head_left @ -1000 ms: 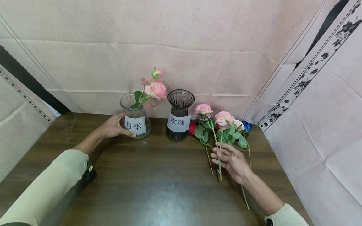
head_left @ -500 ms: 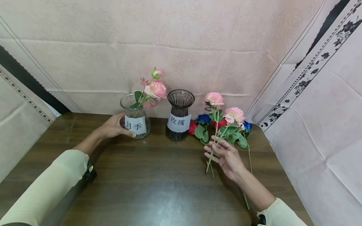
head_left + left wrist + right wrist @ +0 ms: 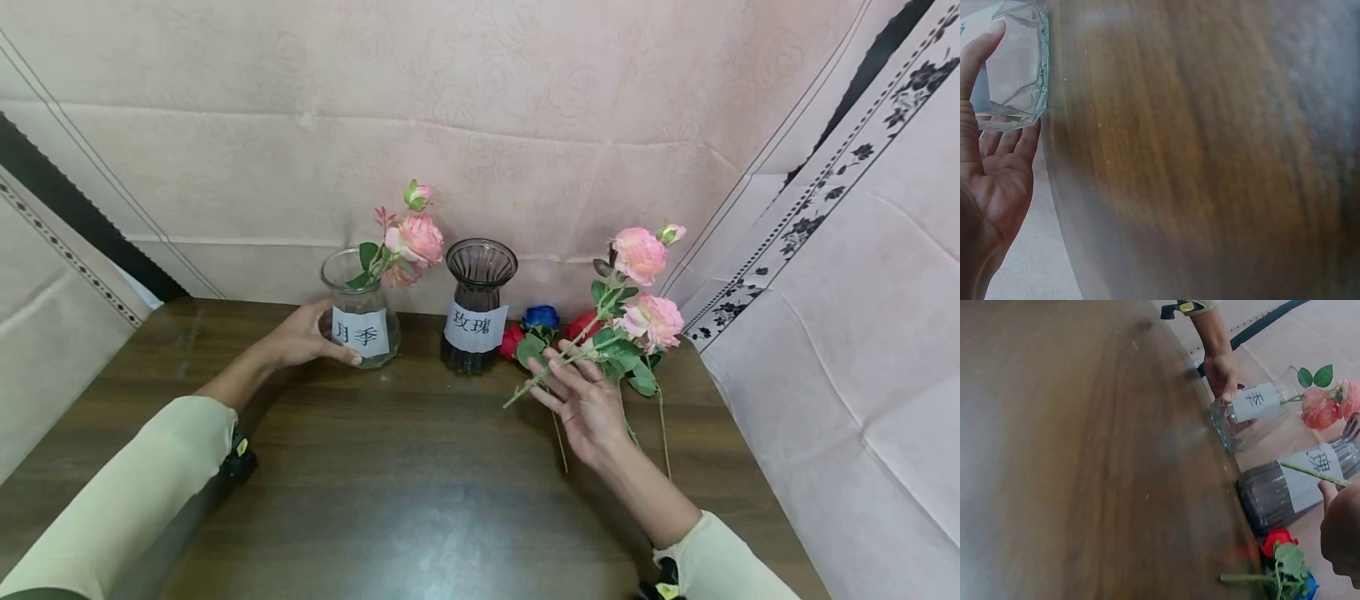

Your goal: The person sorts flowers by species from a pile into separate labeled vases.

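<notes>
My left hand (image 3: 303,335) grips the clear glass vase (image 3: 392,337) by its lower side, thumb over the front near the white paper label (image 3: 361,333). Pink flowers (image 3: 416,240) with a bud and green leaves lean out of this vase to the right. In my right hand (image 3: 588,404) is the green stem (image 3: 525,390) of a pink flower spray (image 3: 639,254), pinched by the fingers. Its blooms tilt up to the right and the stem end points down-left. The right wrist view shows the stem (image 3: 1310,472) overlapping the dark vase (image 3: 1266,497).
A dark ribbed glass vase (image 3: 468,360) with a paper label stands between the hands. Red (image 3: 512,340) and blue roses (image 3: 541,317) lie on the wooden table (image 3: 390,492) right of it, their stems toward the front. A pale cloth backdrop (image 3: 375,83) rises behind.
The pink spray in my right hand has risen off the other flowers and swung from nearly upright to a rightward tilt, its stem end moving left. My left hand stays on the clear vase.
</notes>
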Demonstrator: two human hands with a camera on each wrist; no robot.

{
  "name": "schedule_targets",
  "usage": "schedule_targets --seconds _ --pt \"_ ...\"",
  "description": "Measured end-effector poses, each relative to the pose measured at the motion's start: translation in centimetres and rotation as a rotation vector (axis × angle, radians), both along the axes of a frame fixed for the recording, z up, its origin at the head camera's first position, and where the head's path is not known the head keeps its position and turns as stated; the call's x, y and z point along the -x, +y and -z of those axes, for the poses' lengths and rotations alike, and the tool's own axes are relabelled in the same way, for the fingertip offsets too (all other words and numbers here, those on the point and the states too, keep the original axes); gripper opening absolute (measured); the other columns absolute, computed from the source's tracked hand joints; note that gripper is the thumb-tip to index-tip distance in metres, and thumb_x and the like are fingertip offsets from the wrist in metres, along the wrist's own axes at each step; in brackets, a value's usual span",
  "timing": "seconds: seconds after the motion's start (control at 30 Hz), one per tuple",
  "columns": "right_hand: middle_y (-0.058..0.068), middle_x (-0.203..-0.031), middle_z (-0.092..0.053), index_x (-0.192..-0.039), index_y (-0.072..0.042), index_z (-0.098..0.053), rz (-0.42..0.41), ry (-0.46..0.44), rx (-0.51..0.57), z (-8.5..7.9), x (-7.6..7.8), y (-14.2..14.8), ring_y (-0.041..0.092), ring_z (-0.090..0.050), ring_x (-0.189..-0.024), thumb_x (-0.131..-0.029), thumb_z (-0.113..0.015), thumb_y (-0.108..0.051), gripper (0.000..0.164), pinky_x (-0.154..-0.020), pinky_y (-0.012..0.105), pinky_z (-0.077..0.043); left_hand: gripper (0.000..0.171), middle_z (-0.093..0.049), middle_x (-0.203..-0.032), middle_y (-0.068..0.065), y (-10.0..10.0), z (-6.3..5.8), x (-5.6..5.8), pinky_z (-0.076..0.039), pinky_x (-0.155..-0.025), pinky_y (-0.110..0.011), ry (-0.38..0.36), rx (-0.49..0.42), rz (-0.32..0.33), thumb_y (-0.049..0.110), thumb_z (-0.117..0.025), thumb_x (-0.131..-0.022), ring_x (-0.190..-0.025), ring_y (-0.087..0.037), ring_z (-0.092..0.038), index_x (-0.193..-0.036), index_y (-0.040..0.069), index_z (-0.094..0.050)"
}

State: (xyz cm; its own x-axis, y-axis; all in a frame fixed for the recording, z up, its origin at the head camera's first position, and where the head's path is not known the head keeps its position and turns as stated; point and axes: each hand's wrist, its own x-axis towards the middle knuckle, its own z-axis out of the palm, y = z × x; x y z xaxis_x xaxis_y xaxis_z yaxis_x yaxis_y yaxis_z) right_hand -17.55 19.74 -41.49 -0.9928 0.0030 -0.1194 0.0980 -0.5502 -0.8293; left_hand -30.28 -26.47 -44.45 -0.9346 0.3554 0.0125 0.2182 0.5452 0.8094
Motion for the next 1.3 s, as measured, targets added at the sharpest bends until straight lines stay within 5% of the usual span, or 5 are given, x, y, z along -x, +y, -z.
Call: schedule_targets --seconds 0.73,1.3 --pt "-0.001 -0.109 -0.085 -0.117 -0.022 -0.077 0.170 0.087 0.244 -1.6 2.0 -7.3 0.024 -0.084 -0.118 -0.113 -0.063 -0.001 0.025 -0.107 0.055 -0.064 0.094 -0.077 -0.139 -0.015 0.0 -0.1 -0.1 -0.054 -0.103 -0.023 -0.011 -0.002 -0.004 0.025 -0.107 -0.079 -0.128 -0.029 -0.072 -0.157 0.009 -0.055" --pt "0.001 -0.110 -0.088 -0.126 -0.013 -0.079 0.156 0.176 0.236 -3.0 1.3 -13.5 0.026 -0.084 -0.118 -0.109 -0.069 0.003 0.026 -0.114 0.062 -0.058 0.093 -0.077 -0.138 -0.016 0.0 -0.2 -0.1 -0.054 -0.102 -0.023 -0.013 -0.004 -0.004 0.023 -0.106 -0.079 -0.128 -0.031 -0.072 -0.155 0.008 -0.056"
